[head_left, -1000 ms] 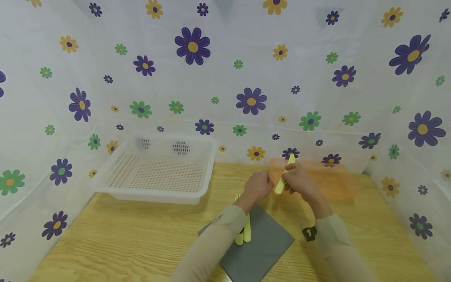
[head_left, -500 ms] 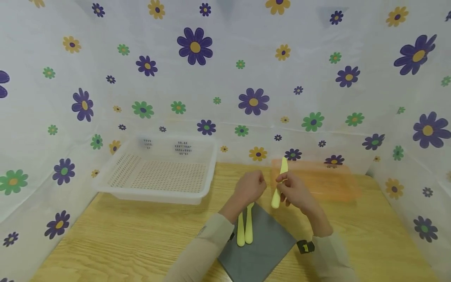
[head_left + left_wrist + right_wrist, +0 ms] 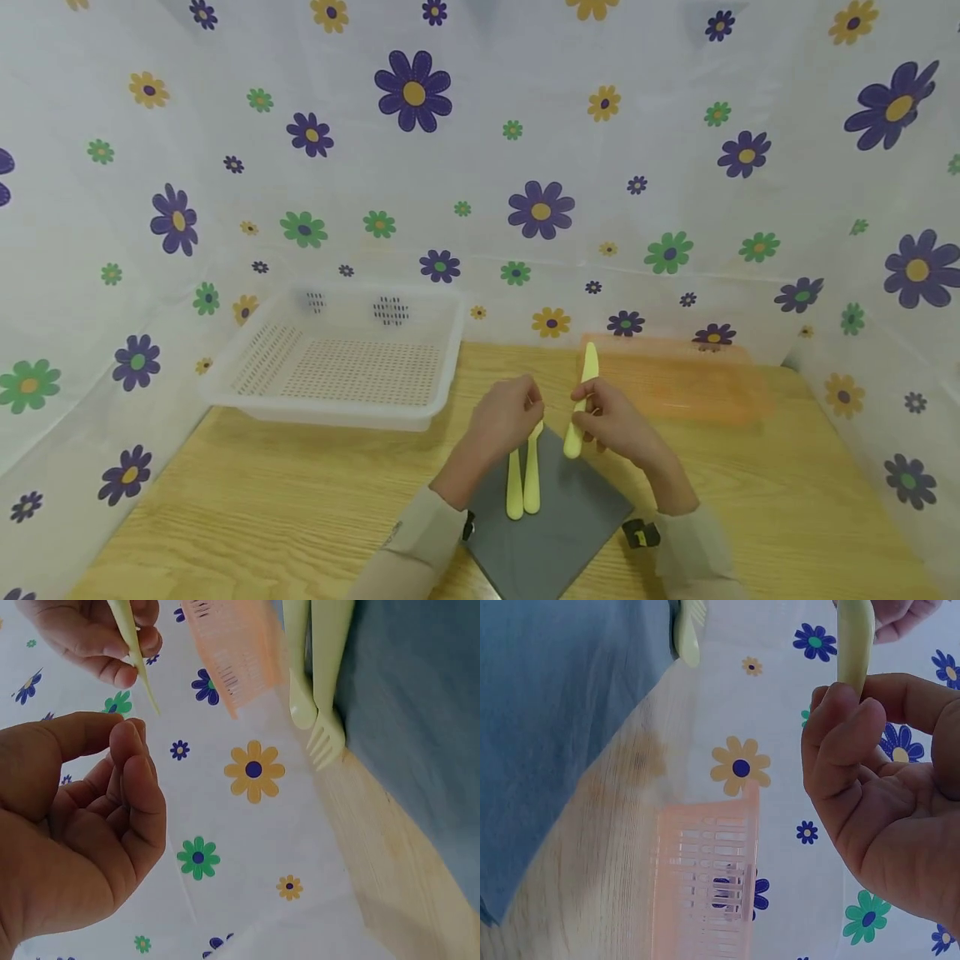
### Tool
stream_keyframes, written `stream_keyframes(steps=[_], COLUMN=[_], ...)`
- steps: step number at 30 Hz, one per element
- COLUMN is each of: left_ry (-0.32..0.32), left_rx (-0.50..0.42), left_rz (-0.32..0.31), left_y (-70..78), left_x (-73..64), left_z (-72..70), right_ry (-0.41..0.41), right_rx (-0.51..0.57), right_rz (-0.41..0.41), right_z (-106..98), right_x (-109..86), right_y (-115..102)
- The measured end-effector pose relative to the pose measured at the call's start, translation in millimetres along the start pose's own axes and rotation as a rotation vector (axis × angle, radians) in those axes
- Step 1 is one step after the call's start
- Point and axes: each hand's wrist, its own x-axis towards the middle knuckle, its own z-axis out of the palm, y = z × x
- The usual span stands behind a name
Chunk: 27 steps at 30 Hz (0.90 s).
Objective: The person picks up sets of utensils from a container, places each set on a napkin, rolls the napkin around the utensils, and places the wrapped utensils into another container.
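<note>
In the head view, my right hand [image 3: 617, 423] pinches a pale yellow plastic knife [image 3: 591, 362] by its handle, blade pointing up and away. The right wrist view shows thumb and fingertips [image 3: 840, 701] meeting on the handle. My left hand [image 3: 501, 421] hovers left of the knife, fingers curled and thumb against the fingertips, with nothing between them in the left wrist view. Below it, a matching fork [image 3: 514, 492] and spoon [image 3: 532, 483] lie side by side on a folded dark grey cloth napkin [image 3: 540, 546]; the left hand partly hides their far ends.
A white perforated basket [image 3: 330, 410] stands at the back left of the wooden table [image 3: 300, 500]. An orange see-through basket [image 3: 690, 396] stands at the back right, beyond the right hand. A flowered sheet [image 3: 480, 167] hangs behind and along both sides.
My right hand has brought the knife left and nearer, its handle end now over the napkin's right edge. My left hand has shifted left and slightly nearer, uncovering more of the fork and spoon.
</note>
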Motion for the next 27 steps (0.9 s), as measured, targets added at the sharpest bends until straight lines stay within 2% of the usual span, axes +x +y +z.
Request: stream_keyframes(steps=[6, 11, 18, 22, 27], left_ry=[0.024, -0.002, -0.022, -0.036, -0.097], left_rx=[0.031, 0.04, 0.071, 0.08, 0.109], left_rz=[-0.023, -0.031, 0.006, -0.004, -0.001], left_y=[-10.6, -18.8, -26.2, -30.0, -31.6], left_x=[-14.3, -18.6, -23.0, -27.0, -31.1], left_z=[-7.7, -7.8, -5.0, -6.2, -8.6], right_ry=[-0.026, -0.04, -0.037, -0.045, -0.057], right_rx=[-0.016, -0.022, -0.035, -0.061, -0.081], right_rz=[0.004, 0.011, 0.03, 0.028, 0.031], right_z=[6, 11, 16, 17, 16], right_x=[-1.2, -4.0, -8.2, -9.3, -9.8], right_y=[-3, -3, 1, 0, 0])
